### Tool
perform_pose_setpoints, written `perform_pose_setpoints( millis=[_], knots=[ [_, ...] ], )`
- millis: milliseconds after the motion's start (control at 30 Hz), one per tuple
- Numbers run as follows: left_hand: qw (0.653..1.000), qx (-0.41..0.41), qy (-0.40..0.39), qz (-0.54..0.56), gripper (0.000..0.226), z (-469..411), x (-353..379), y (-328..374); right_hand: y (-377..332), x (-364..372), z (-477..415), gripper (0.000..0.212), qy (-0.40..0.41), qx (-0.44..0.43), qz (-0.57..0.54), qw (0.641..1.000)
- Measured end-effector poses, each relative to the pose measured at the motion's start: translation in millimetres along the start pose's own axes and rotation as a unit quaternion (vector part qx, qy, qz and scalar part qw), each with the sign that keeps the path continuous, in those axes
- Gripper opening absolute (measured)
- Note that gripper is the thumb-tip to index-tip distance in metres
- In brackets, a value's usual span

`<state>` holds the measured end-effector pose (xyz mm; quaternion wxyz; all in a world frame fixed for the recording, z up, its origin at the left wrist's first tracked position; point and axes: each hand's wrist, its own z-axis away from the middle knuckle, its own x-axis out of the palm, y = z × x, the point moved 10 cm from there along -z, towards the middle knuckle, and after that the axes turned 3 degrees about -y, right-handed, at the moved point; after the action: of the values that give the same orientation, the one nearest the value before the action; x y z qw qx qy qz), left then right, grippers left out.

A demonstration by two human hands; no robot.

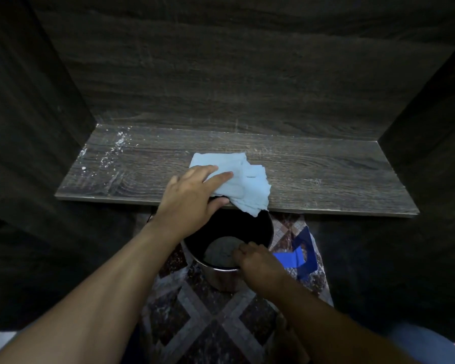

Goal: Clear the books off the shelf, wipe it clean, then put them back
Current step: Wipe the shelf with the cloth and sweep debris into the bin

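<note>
Dark shelf with one cloth on it, tiled floor below.
The wood-grain shelf (326,174) carries a pale blue cloth (247,185) under the left fingers (221,177); one corner droops over the front edge just right of them. White specks (116,145) dot the board well left of them. On the patterned floor (216,324) a blue bag (302,256) lies right of the right fingers (243,252); whether the pail (221,279) they grip rests there is unclear.

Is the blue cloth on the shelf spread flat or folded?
Folded loosely: the cloth shows several stacked layers with stepped edges, and a corner hangs over the front of the shelf.
</note>
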<state>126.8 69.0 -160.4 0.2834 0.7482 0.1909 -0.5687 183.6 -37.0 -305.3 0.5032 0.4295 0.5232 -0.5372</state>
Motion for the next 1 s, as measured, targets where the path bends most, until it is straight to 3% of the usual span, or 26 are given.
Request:
perform_pose_setpoints(
  millis=[167, 300, 400, 533, 667, 967, 1000],
  knots=[
    [0.998, -0.018, 0.052, 0.000, 0.049, -6, -7, -6, -10, -5, -3, 0.042, 0.006, -0.029, 0.029, 0.999],
    [0.996, -0.040, 0.082, -0.012, 0.045, -6, -11, -13, -17, -15, -3, 0.017, 0.044, -0.053, 0.048, 0.996],
    [0.994, -0.056, 0.090, -0.011, 0.045, -2, -19, -19, -20, -17, -4, 0.035, 0.062, -0.058, 0.058, 0.995],
    [0.990, -0.106, 0.097, 0.010, 0.049, 6, -38, -37, -45, -35, -9, 0.017, 0.071, -0.096, 0.062, 0.991],
    [0.976, -0.184, 0.111, 0.028, 0.050, 15, -63, -53, -78, -72, -12, 0.040, 0.148, -0.111, 0.044, 0.982],
    [0.956, -0.239, 0.169, -0.004, 0.034, 32, -111, -71, -125, -100, -26, 0.009, 0.215, -0.045, 0.054, 0.974],
    [0.956, -0.239, 0.171, -0.011, 0.033, 35, -115, -74, -131, -103, -27, 0.018, 0.206, -0.045, 0.044, 0.976]
  ],
)
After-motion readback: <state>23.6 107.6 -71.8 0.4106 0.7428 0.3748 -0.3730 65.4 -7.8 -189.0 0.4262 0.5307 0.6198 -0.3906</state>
